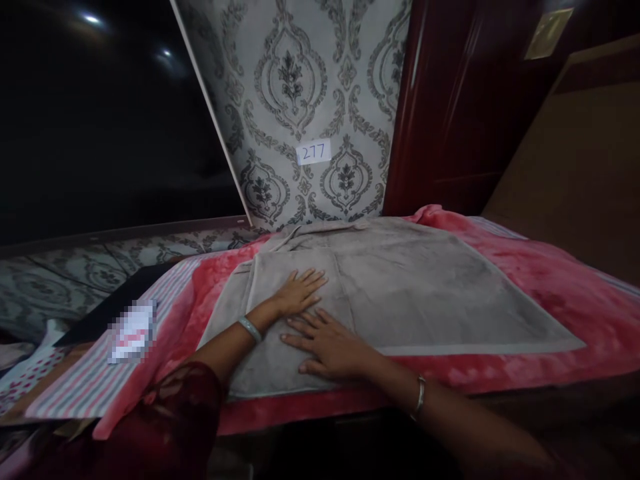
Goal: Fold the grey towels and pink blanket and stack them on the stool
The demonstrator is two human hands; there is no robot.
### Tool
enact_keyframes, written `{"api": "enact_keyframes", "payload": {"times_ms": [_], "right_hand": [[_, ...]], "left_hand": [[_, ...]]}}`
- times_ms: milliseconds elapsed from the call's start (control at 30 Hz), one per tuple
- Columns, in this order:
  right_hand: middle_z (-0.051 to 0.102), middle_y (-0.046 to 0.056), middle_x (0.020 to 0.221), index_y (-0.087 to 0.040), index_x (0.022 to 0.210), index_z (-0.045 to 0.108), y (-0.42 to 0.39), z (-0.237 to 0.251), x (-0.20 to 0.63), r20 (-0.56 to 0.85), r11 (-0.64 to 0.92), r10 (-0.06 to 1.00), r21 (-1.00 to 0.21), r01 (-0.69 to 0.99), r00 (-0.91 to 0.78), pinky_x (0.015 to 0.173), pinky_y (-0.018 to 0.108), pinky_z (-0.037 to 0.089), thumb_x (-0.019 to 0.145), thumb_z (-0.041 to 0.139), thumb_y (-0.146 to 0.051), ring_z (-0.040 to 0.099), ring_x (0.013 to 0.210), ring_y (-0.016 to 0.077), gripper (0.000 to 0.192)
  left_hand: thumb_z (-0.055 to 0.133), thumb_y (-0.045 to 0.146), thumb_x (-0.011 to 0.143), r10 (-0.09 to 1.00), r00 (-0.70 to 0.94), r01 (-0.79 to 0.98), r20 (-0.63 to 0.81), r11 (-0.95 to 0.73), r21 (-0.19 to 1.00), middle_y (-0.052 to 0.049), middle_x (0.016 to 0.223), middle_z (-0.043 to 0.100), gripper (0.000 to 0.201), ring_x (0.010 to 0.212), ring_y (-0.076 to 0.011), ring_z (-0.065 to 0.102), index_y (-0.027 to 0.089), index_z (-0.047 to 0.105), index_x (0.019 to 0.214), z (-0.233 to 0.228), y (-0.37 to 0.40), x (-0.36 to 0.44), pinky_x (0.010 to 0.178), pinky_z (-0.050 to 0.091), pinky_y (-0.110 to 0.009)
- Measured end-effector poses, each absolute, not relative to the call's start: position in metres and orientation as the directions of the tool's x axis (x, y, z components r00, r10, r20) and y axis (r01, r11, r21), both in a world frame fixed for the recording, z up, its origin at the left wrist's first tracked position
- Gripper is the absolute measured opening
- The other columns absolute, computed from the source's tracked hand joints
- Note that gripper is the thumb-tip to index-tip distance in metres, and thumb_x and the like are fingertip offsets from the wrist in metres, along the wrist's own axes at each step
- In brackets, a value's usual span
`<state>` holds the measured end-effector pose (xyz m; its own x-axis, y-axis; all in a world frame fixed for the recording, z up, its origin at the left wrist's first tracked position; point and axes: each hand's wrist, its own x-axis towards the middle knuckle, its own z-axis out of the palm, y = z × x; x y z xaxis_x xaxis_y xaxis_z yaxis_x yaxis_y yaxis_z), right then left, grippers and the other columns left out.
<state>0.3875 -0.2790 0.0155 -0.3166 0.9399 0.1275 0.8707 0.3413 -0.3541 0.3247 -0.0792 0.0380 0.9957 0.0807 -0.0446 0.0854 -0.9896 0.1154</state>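
Note:
A grey towel [430, 287] lies spread flat on a red-pink fleece blanket [565, 287]. The towel's left part is folded over, with a fold line running down its middle. My left hand [299, 291] rests palm down on that folded left part, fingers apart. My right hand [333, 347] lies flat just below it, near the towel's front edge, fingers pointing left. Neither hand grips anything. Each wrist wears a bangle.
A striped sheet [90, 380] lies under the blanket at the left, with a blurred white card [131, 331] on it. A patterned wall carries a label reading 277 [313, 152]. A dark red wooden door [450, 107] stands at right, a dark window [100, 113] at left.

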Motion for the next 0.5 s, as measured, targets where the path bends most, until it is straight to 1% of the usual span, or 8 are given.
{"api": "enact_keyframes", "payload": {"times_ms": [100,233,267,300,333,433,500], "right_hand": [[0.02,0.006,0.169,-0.033,0.16,0.031,-0.28,0.01,0.386,0.11,0.321,0.947,-0.385,0.865,-0.302,0.124,0.056,0.005,0.099,0.048,-0.061,0.013,0.156,0.03,0.069],[0.021,0.005,0.169,-0.034,0.16,0.031,-0.282,0.012,0.387,0.109,0.311,0.95,-0.414,0.855,-0.293,0.125,0.057,0.004,0.099,0.049,-0.06,0.012,0.156,0.0297,0.068],[0.021,0.004,0.169,-0.035,0.16,0.031,-0.282,0.012,0.387,0.11,0.313,0.949,-0.422,0.851,-0.295,0.125,0.057,0.003,0.099,0.049,-0.06,0.01,0.156,0.0289,0.068],[0.021,0.004,0.169,-0.035,0.16,0.03,-0.282,0.012,0.387,0.109,0.316,0.948,-0.43,0.846,-0.299,0.125,0.056,0.002,0.099,0.049,-0.06,0.008,0.157,0.028,0.068],[0.02,0.003,0.169,-0.035,0.16,0.03,-0.282,0.013,0.387,0.108,0.318,0.947,-0.437,0.841,-0.302,0.125,0.055,0.002,0.099,0.049,-0.06,0.007,0.157,0.027,0.068],[0.02,0.002,0.169,-0.036,0.16,0.031,-0.282,0.013,0.388,0.098,0.309,0.95,-0.456,0.835,-0.298,0.125,0.054,0.001,0.099,0.049,-0.06,0.005,0.157,0.0261,0.068],[0.021,0.002,0.169,-0.036,0.159,0.032,-0.282,0.013,0.388,0.091,0.299,0.952,-0.467,0.832,-0.291,0.126,0.054,0.002,0.099,0.05,-0.06,0.007,0.157,0.026,0.068]], "left_hand": [[0.038,0.046,0.102,0.071,0.997,0.07,0.013,-0.995,0.07,-0.007,0.167,0.028,0.058,0.156,-0.0289,0.019,0.032,0.032,0.158,0.025,-0.078,0.323,0.122,0.014,-0.065],[0.036,0.052,0.102,0.037,0.999,0.037,-0.009,-0.996,0.081,-0.006,0.168,0.026,0.06,0.156,-0.0269,0.019,0.034,0.029,0.159,0.027,-0.068,0.319,0.122,0.015,-0.063],[0.037,0.053,0.101,0.045,0.999,0.046,-0.015,-0.996,0.073,-0.007,0.168,0.026,0.061,0.156,-0.0269,0.02,0.035,0.029,0.159,0.03,-0.062,0.318,0.123,0.014,-0.063],[0.038,0.054,0.101,0.074,0.997,0.074,-0.014,-0.996,0.053,-0.007,0.168,0.026,0.061,0.156,-0.0273,0.021,0.034,0.03,0.159,0.033,-0.055,0.317,0.123,0.013,-0.063],[0.039,0.054,0.101,0.127,0.992,0.127,-0.003,-0.992,0.022,-0.008,0.167,0.027,0.061,0.155,-0.028,0.022,0.033,0.031,0.158,0.036,-0.048,0.316,0.123,0.011,-0.064],[0.04,0.051,0.101,0.36,0.931,0.363,0.059,-0.929,-0.065,-0.01,0.166,0.029,0.061,0.155,-0.0299,0.023,0.028,0.037,0.157,0.041,-0.025,0.311,0.123,0.006,-0.063],[0.038,0.05,0.101,0.495,0.86,0.505,0.12,-0.86,-0.071,-0.011,0.166,0.03,0.06,0.155,-0.0306,0.021,0.025,0.039,0.156,0.04,-0.014,0.307,0.124,0.007,-0.062]]}}
